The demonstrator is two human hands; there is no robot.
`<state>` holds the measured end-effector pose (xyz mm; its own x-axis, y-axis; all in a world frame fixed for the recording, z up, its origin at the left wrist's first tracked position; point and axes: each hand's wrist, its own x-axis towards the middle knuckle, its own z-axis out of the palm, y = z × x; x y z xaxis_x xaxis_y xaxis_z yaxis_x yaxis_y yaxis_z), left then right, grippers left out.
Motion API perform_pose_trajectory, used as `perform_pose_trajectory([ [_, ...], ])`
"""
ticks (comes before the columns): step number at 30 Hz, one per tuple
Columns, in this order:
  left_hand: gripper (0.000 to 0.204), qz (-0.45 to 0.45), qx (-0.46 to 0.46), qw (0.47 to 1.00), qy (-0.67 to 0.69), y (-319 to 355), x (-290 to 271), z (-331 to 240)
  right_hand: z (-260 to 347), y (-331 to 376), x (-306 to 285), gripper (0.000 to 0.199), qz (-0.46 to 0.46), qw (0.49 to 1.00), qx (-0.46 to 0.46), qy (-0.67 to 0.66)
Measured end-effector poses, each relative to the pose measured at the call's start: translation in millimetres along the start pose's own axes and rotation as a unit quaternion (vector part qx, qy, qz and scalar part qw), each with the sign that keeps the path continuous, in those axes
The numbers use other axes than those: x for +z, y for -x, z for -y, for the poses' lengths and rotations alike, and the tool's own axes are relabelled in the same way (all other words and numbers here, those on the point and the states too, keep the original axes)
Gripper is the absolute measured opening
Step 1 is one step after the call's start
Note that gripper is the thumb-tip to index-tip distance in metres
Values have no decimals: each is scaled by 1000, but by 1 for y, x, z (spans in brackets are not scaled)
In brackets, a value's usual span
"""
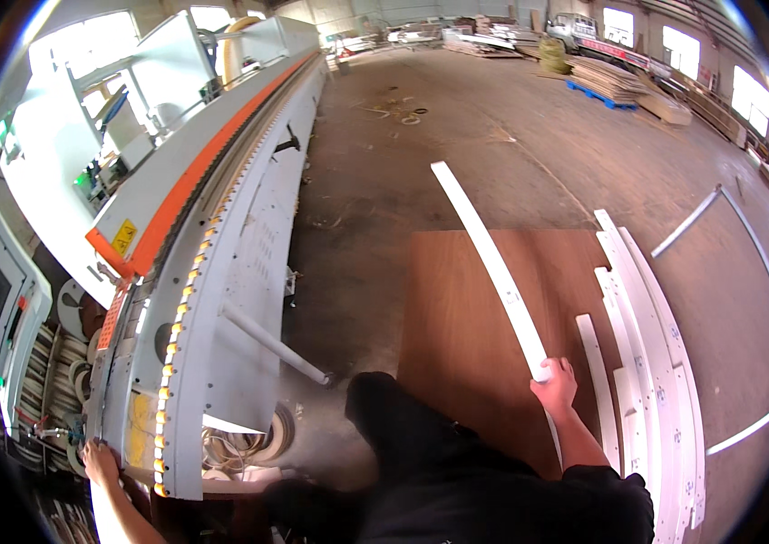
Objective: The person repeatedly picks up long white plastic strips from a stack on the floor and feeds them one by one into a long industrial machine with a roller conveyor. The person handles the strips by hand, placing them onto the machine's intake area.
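head view: the right hand [556,384] is closed around the near end of a white strip [496,266], which slants away over the brown board [457,317], its far end reaching past the board's far edge. the left hand [100,462] is well apart from it, at the near end of the machine [248,208], fingers against its edge; whether they grip anything there, i cannot tell.

as far along as this goes, i judge it partway through: one strip is in hand but clear of the machine, with a gap of floor [348,299] between it and the yellow rollers [177,328]. more strips lie in the stack [666,390] to the right, and a short strip [596,381] lies just beside it; these seem to be what is left. no strip shows on the rollers, and i cannot tell whether any are finished.
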<state>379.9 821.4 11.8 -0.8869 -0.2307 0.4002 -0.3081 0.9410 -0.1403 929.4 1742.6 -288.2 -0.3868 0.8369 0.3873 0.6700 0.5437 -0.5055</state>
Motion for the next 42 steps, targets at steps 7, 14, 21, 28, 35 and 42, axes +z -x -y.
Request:
perform_pose_trajectory([
  [7,44,-11,3,1000,-5,27,-50,-54,159,-56,-45,44,-6,986,-116,-117],
  [14,60,-127,98,985,60,28,-54,-87,261,-83,-69,48,120,938,-147,-290],
  [21,57,-241,233,926,176,81,-127,-152,360,-156,-94,47,127,880,-250,-383],
  [28,54,-305,445,807,241,215,-259,-261,464,-146,-153,44,44,827,-434,-354],
  [35,47,-363,584,720,96,279,-322,-296,504,-48,-144,40,43,702,-620,-348],
  [42,44,-152,522,839,18,313,-279,-248,496,-10,-101,45,70,603,-701,-375],
])
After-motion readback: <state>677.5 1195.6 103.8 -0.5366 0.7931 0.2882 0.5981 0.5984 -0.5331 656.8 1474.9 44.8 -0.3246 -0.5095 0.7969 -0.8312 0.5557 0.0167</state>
